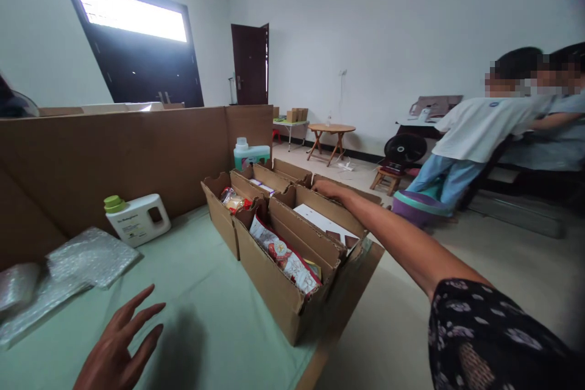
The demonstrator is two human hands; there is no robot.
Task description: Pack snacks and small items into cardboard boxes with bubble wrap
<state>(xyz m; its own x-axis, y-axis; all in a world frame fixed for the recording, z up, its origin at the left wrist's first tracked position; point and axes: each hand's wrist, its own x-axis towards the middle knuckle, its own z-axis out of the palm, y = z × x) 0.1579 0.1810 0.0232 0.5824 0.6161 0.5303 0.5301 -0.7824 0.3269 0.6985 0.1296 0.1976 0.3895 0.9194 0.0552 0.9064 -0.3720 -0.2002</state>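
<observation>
My left hand (pixel 119 344) is raised over the green tabletop at the lower left, fingers apart, with nothing in it. My right arm stretches across the cardboard boxes, and my right hand (pixel 328 189) is at the rim of a far-right box, its fingertips partly hidden. Nearest me, one cardboard box (pixel 269 292) holds a white-and-red printed packet (pixel 281 251). Beside it, another box contains a flat white item (pixel 315 221). A box further left has a clear-and-red food packet (pixel 234 200) inside. Behind that, a box holds a white-and-purple item (pixel 262 186).
A white jug with a green cap (pixel 137 219) and bubble wrap (pixel 91 256) lie left on the table. A green-liquid bottle (pixel 250 154) stands behind the boxes, before a cardboard screen (pixel 114 158). To the right are a fan (pixel 404 149), a purple basket (pixel 414 207) and two people.
</observation>
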